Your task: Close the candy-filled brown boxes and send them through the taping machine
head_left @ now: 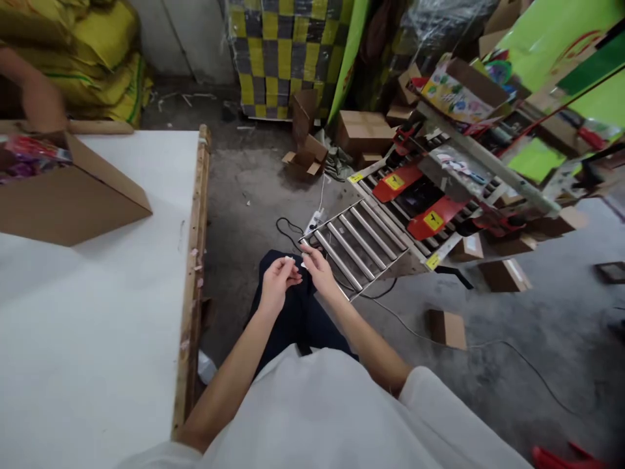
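Observation:
My left hand (279, 281) is closed in a pinch in front of my waist, with a small white scrap (290, 258) between thumb and fingertips. Close beside it, my right hand (318, 268) has its fingers bent together. Another tiny white piece (303, 264) shows at its fingertips. Both bits are too small to name exactly. The hands are slightly apart, above my dark trousers and near the corner of a metal roller conveyor (359, 244).
A white-topped table (141, 293) stands at left, bearing an open carton (73, 202) with colourful packets; another person's hand (43, 104) reaches into it. At right is a carton-sealing machine (434, 208). A power strip (313, 221), cables and cardboard boxes (365, 132) lie on the floor.

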